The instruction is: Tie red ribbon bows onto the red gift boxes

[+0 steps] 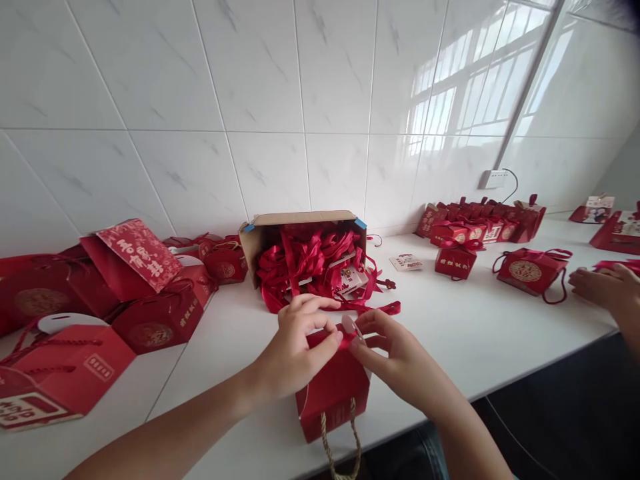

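Note:
A red gift box (pixel 334 393) stands near the table's front edge, its twisted rope handle (pixel 342 440) hanging down toward me. At its top, my left hand (pixel 305 343) pinches a bit of red ribbon (pixel 345 339) between thumb and fingers. From the other side, my right hand (pixel 393 350) is closed at the same spot, on a small pale tag (pixel 349 325) by the ribbon. The fingers partly hide the tag and the box top. Just beyond my hands, a cardboard box (pixel 305 217) lies with its open side toward me, spilling red ribbons (pixel 305 260) and cards.
Red gift boxes (pixel 155 320) are piled at left. On the right stand a small bow-tied box (pixel 455 261), a corded box (pixel 530 270) and rows of others. A printed card (pixel 406 262) lies near the wall. Another person's hand (pixel 607 290) reaches in at far right.

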The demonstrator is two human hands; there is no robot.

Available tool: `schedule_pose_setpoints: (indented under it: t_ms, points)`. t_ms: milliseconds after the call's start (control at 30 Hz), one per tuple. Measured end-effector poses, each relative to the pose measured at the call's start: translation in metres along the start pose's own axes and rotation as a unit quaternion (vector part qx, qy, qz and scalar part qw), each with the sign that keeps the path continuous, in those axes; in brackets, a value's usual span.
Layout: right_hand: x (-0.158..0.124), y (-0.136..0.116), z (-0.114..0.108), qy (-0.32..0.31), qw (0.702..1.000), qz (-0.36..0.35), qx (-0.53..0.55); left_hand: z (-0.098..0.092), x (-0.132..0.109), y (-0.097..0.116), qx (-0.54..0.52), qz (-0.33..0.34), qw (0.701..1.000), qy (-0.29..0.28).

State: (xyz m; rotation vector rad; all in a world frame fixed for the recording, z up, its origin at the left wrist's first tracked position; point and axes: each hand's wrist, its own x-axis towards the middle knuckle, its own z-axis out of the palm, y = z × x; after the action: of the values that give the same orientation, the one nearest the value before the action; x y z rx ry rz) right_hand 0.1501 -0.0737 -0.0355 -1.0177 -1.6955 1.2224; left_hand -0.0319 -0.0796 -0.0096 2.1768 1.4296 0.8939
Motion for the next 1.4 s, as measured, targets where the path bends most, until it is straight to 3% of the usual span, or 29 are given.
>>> schedule_pose_setpoints:
  t_ms: [500,1133,1400]
  points:
    - [-0.0030,-0.0055,0.0000,-0.029,0.999,0.028,0.026,-0.0047,0.0021,-0.0010,-0.041,-0.063,0.996,-0.037]
    - [-0.0038,-0.0066,0.0009,-0.032,0.999,0.021,0.011,-0.0006,0.0034,-0.0057,-0.022,-0.040,0.998,-0.035]
    - [-0.0038,-0.0044,0.0001,-0.030,0.999,0.029,-0.001,-0.0003,0.0052,-0.0039,-0.009,-0.069,0.997,-0.046]
